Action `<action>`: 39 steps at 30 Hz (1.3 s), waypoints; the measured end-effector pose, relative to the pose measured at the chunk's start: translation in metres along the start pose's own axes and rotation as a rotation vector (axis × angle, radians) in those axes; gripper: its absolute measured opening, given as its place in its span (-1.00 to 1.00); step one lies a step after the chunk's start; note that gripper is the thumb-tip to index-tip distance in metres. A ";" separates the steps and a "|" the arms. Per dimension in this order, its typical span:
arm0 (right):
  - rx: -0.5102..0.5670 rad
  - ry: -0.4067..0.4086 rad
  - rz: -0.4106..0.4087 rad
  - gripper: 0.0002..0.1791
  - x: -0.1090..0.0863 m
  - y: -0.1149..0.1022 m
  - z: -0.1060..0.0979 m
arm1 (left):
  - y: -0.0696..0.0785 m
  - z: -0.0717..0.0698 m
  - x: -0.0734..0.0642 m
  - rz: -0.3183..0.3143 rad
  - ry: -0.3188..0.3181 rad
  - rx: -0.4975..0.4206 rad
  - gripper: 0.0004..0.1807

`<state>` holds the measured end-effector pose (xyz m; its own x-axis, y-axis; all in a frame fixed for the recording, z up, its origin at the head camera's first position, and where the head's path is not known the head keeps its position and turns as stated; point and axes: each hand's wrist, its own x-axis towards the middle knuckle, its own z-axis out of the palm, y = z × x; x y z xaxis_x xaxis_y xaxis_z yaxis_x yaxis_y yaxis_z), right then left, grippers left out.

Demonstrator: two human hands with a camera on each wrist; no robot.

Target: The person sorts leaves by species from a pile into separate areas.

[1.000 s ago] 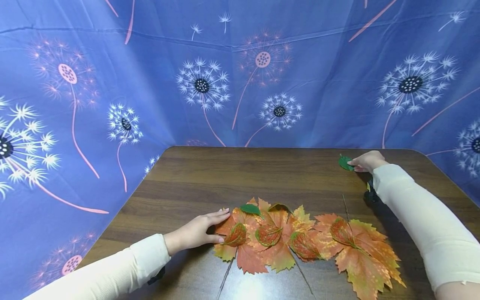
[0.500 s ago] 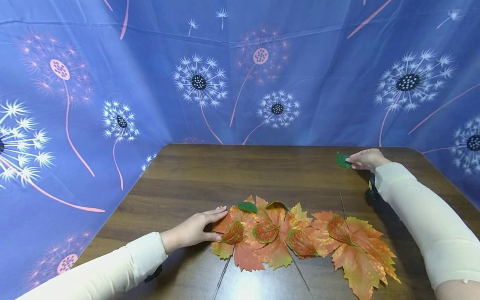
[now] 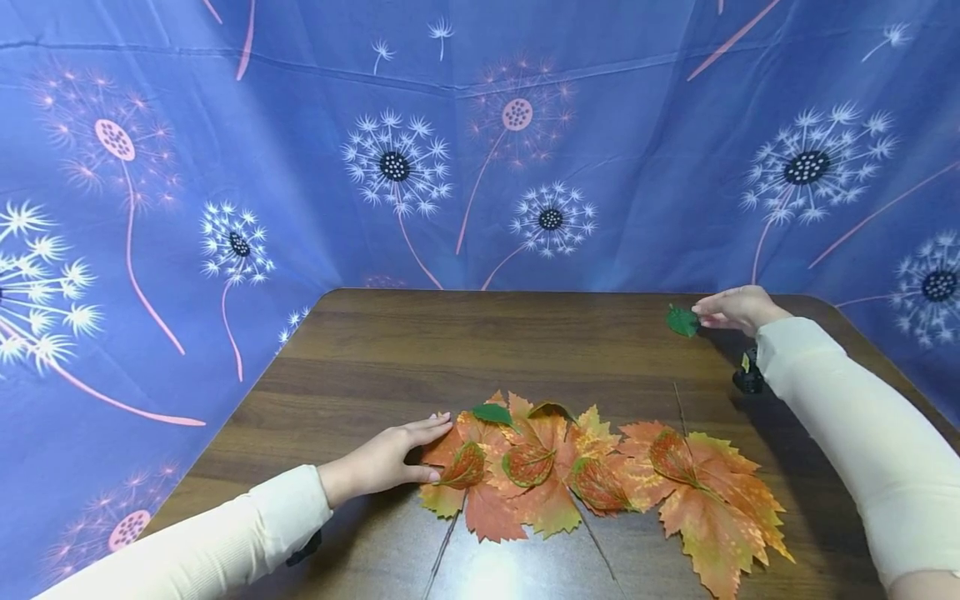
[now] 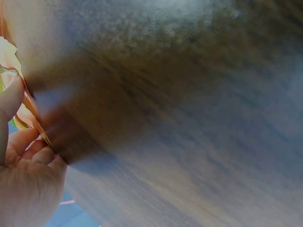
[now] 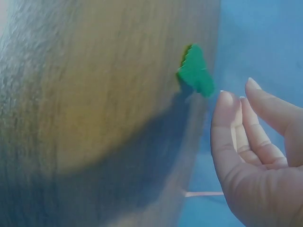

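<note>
Near the far right edge of the table, a small green artificial leaf (image 3: 682, 321) lies at the fingertips of my right hand (image 3: 741, 308). The right wrist view shows a gap between that green leaf (image 5: 195, 73) and the parted thumb and fingers of the hand (image 5: 258, 151). My left hand (image 3: 386, 458) rests against the left end of a row of orange artificial maple leaves (image 3: 495, 512), its fingers extended and thumb apart. In the left wrist view, the thumb and fingers of this hand (image 4: 33, 184) touch the leaf edges; part of it is cut off.
Several red-green leaves (image 3: 528, 465) and another green leaf (image 3: 491, 413) lie on the row. A large maple leaf (image 3: 720, 533) forms its right end, and thin brown stems (image 3: 442, 554) stick out. The wooden table (image 3: 480, 333) meets a blue dandelion-print cloth (image 3: 637, 125) behind.
My right hand has let go of the green leaf and drawn slightly right and up from it. The left hand stays at the maple leaves. The head view has shifted slightly.
</note>
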<state>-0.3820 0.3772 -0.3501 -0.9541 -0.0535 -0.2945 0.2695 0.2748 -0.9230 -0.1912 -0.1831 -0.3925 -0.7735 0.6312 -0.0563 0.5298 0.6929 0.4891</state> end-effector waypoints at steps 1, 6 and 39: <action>0.007 -0.021 0.001 -0.73 -0.001 -0.002 0.000 | 0.000 0.000 0.000 -0.002 -0.002 -0.001 -0.23; 0.028 -0.081 0.003 -0.83 -0.006 -0.011 0.003 | -0.002 0.000 0.000 0.004 0.006 0.004 -0.23; 0.022 -0.305 -0.093 -0.46 -0.039 -0.050 0.084 | 0.000 0.002 0.001 -0.002 -0.015 -0.028 -0.22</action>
<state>-0.3473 0.2851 -0.3131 -0.8928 -0.3637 -0.2659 0.1885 0.2344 -0.9537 -0.1912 -0.1819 -0.3941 -0.7693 0.6350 -0.0708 0.5179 0.6847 0.5128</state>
